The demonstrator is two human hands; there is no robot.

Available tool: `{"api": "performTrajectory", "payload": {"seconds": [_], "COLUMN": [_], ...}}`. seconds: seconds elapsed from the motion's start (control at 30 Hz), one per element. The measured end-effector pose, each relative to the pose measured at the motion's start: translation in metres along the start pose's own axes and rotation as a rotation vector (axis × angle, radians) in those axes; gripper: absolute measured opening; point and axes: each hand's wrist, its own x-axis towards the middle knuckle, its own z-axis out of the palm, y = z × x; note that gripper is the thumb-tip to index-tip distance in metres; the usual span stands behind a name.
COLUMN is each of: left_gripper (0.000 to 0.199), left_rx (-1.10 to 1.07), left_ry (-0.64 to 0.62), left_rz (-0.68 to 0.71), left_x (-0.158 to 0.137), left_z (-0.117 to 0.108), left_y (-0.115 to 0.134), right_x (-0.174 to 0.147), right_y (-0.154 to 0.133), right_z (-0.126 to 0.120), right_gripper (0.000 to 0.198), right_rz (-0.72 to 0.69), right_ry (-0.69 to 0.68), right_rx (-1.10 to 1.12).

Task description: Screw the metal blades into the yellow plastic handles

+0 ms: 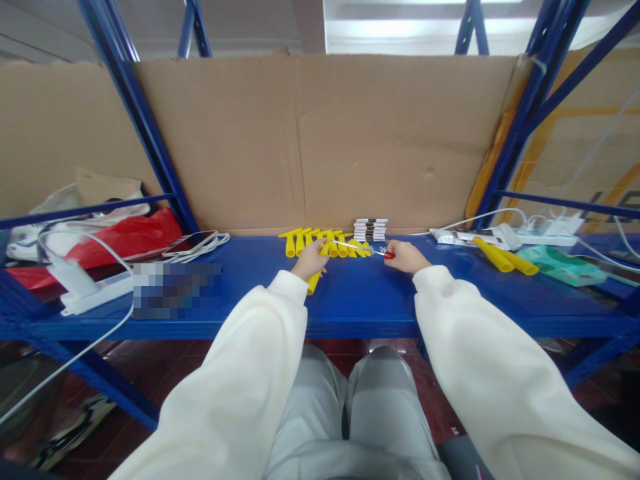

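My left hand [309,261] is closed round a yellow plastic handle [313,284], whose round end sticks out below the fingers. In my right hand [406,257] is a screwdriver [389,255] with a red grip. Its thin metal shaft points left, towards the upper end of the held handle; whether the tip touches it I cannot tell. Behind my left hand lies a row of similar yellow T-shaped handles [342,249]. A stack of small white and dark pieces [370,230] stands between my hands, further back. Tiny shiny parts [383,249], too small to make out, lie near the screwdriver.
Two yellow tubes [500,258] and a green packet [560,265] lie right on the blue table [360,303]. White cables and a power strip [83,293] are at left, beside a red bag [127,241]. A cardboard wall [390,133] closes the back between blue posts.
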Motion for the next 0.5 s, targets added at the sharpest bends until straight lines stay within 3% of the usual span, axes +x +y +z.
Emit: {"api": "performTrajectory", "payload": {"seconds": [0.5], "left_gripper": [0.068], "left_rx": [-0.008], "left_ry": [-0.003], "left_rz": [0.015], "left_x": [-0.0007], "left_z": [-0.0011], "left_y": [0.0000], "right_x": [0.0014], "right_y": [0.0013], "right_z": [0.0019], "right_gripper": [0.007], "right_rz": [-0.044], "right_ry": [-0.004], "right_rx": [0.012]}}
